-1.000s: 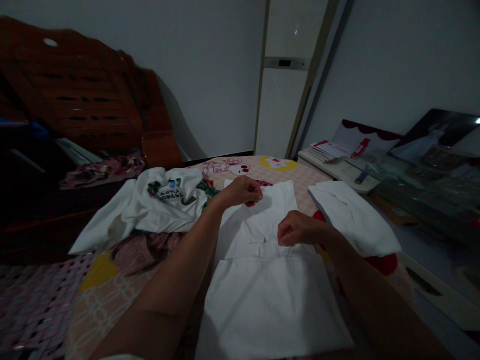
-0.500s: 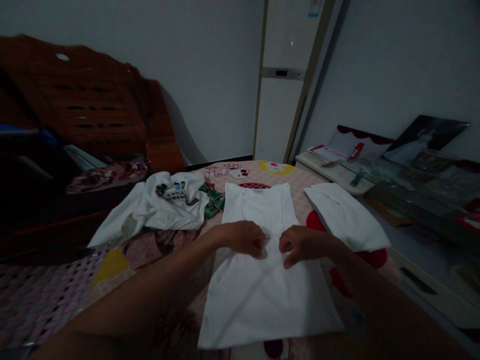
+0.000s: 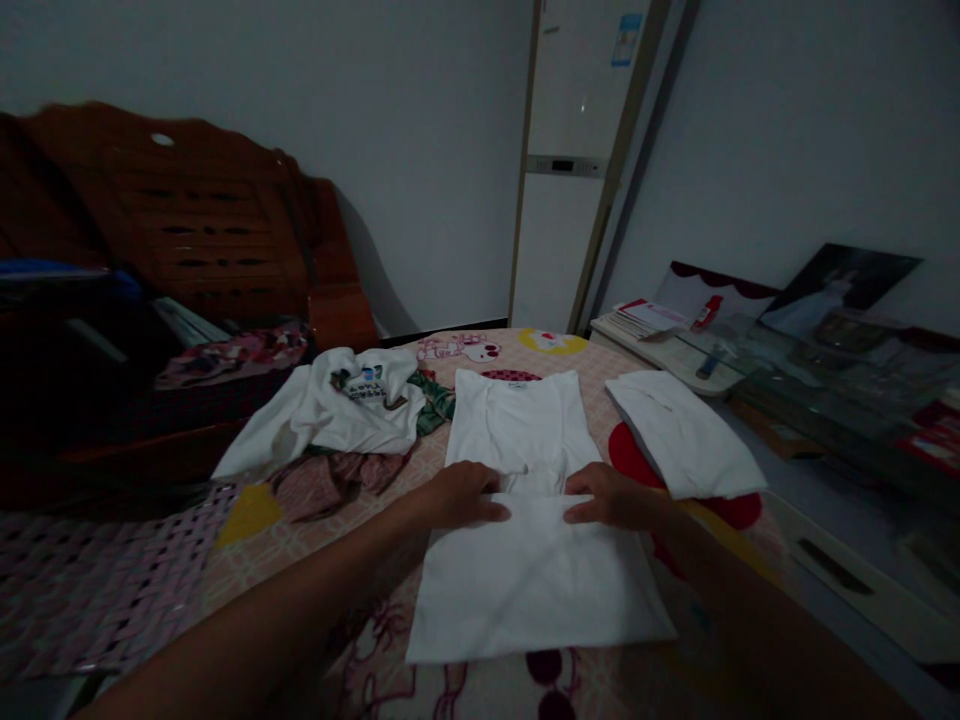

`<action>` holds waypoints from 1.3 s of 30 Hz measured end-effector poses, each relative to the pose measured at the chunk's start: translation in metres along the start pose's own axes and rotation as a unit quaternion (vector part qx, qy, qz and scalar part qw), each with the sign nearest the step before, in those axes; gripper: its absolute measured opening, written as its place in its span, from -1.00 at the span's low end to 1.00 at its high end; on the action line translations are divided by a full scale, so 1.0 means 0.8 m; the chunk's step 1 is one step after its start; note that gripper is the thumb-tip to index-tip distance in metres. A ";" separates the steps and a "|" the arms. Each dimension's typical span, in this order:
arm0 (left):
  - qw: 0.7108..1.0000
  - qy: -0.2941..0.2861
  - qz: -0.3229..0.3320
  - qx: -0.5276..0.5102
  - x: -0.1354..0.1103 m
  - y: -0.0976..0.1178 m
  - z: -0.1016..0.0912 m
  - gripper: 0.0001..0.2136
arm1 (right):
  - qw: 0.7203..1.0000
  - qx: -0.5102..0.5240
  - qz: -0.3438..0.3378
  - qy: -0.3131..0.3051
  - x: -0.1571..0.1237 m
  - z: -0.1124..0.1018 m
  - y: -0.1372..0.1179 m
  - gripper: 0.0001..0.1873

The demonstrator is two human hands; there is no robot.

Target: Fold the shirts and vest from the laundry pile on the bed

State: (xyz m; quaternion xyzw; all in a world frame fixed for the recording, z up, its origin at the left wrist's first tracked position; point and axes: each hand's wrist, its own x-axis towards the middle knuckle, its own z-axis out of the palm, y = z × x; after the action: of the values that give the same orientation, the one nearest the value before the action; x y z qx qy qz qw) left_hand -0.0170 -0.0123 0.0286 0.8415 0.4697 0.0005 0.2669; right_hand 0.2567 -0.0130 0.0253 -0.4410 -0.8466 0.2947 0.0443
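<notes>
A white T-shirt [image 3: 525,560] lies flat and partly folded on the patterned bed cover [image 3: 300,560] in front of me. My left hand [image 3: 465,493] rests on the shirt's left side at the fold line, fingers stretched flat. My right hand [image 3: 611,497] lies on the right side of the same fold, fingers also flat on the cloth. Neither hand grips anything. The shirt's collar end [image 3: 517,400] points away from me.
A folded white garment [image 3: 682,435] lies to the right. A crumpled white printed shirt [image 3: 337,410] and other clothes sit to the left. A dark wooden headboard [image 3: 187,220] stands at the left, a cluttered side table [image 3: 787,360] at the right, a standing air conditioner [image 3: 570,170] behind.
My left hand came back from the collar to the shirt's middle. Both hands, pinching the cloth earlier, now lie flat and apart on the fold. The view has tilted up slightly.
</notes>
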 end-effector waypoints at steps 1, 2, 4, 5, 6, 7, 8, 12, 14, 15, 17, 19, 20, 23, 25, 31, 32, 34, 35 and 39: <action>1.000 0.000 0.020 -0.021 -0.003 -0.002 0.001 -0.76 | 1.000 -0.007 0.002 0.022 -0.005 0.001 0.000 -0.74; 0.998 0.001 0.045 -0.043 -0.006 -0.003 -0.001 -0.79 | 0.999 -0.014 0.005 0.043 -0.010 0.001 0.000 -0.74; 0.994 0.019 0.085 -0.071 -0.011 -0.002 -0.011 -0.80 | 0.997 -0.023 0.002 0.076 -0.017 -0.009 -0.006 -0.74; 0.992 0.035 0.094 -0.071 -0.012 -0.002 -0.020 -0.79 | 0.997 -0.023 -0.007 0.079 -0.019 -0.019 -0.012 -0.73; 0.992 0.052 0.099 -0.063 -0.012 -0.001 -0.032 -0.78 | 0.996 -0.020 -0.017 0.081 -0.020 -0.032 -0.018 -0.73; 0.991 0.072 0.103 -0.051 -0.010 -0.001 -0.046 -0.77 | 0.997 -0.014 -0.033 0.064 -0.019 -0.048 -0.025 -0.72; 0.989 0.092 0.109 -0.040 -0.007 -0.001 -0.062 -0.76 | 0.997 -0.011 -0.047 0.065 -0.016 -0.066 -0.033 -0.72; 0.976 0.161 0.140 0.028 0.021 -0.007 -0.128 -0.73 | 0.988 -0.044 -0.080 0.128 0.017 -0.135 -0.049 -0.74; 0.971 0.188 0.124 0.085 0.045 -0.015 -0.154 -0.73 | 0.982 -0.087 -0.093 0.140 0.047 -0.161 -0.046 -0.75; 0.968 0.194 0.112 0.116 0.059 -0.020 -0.163 -0.73 | 0.979 -0.112 -0.089 0.145 0.065 -0.170 -0.041 -0.76; 0.961 0.199 0.080 0.173 0.089 -0.034 -0.172 -0.73 | 0.972 -0.172 -0.062 0.151 0.102 -0.179 -0.027 -0.78; 0.959 0.196 0.044 0.200 0.120 -0.052 -0.166 -0.73 | 0.961 -0.229 -0.008 0.155 0.138 -0.173 -0.009 -0.78; 0.961 0.188 0.031 0.203 0.134 -0.062 -0.158 -0.74 | 0.957 -0.249 0.021 0.149 0.154 -0.164 0.001 -0.77; 0.969 0.136 -0.024 0.207 0.164 -0.088 -0.128 -0.75 | 0.952 -0.263 0.090 0.126 0.184 -0.129 0.029 -0.72; 0.970 0.121 -0.046 0.204 0.173 -0.100 -0.114 -0.73 | 0.952 -0.261 0.101 0.121 0.191 -0.111 0.042 -0.70; 0.964 0.153 0.008 0.216 0.176 -0.102 -0.131 -0.75 | 0.943 -0.298 0.076 0.123 0.198 -0.120 0.044 -0.73; 0.963 0.153 0.011 0.223 0.178 -0.100 -0.135 -0.75 | 0.941 -0.308 0.070 0.121 0.201 -0.124 0.043 -0.73; 0.960 0.149 0.003 0.235 0.182 -0.098 -0.138 -0.75 | 0.938 -0.320 0.071 0.116 0.205 -0.124 0.042 -0.72; 0.959 0.152 -0.007 0.239 0.183 -0.096 -0.135 -0.75 | 0.937 -0.323 0.078 0.113 0.207 -0.121 0.043 -0.71; 0.948 0.216 -0.024 0.234 0.180 -0.089 -0.110 -0.73 | 0.930 -0.332 0.087 0.128 0.202 -0.094 0.047 -0.63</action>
State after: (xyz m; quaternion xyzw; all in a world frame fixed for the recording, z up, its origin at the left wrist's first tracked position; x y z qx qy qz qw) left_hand -0.0150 0.1707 0.0359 0.8486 0.5229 0.0661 -0.0452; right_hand 0.2113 0.1627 0.0367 -0.5362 -0.8417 -0.0595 -0.0225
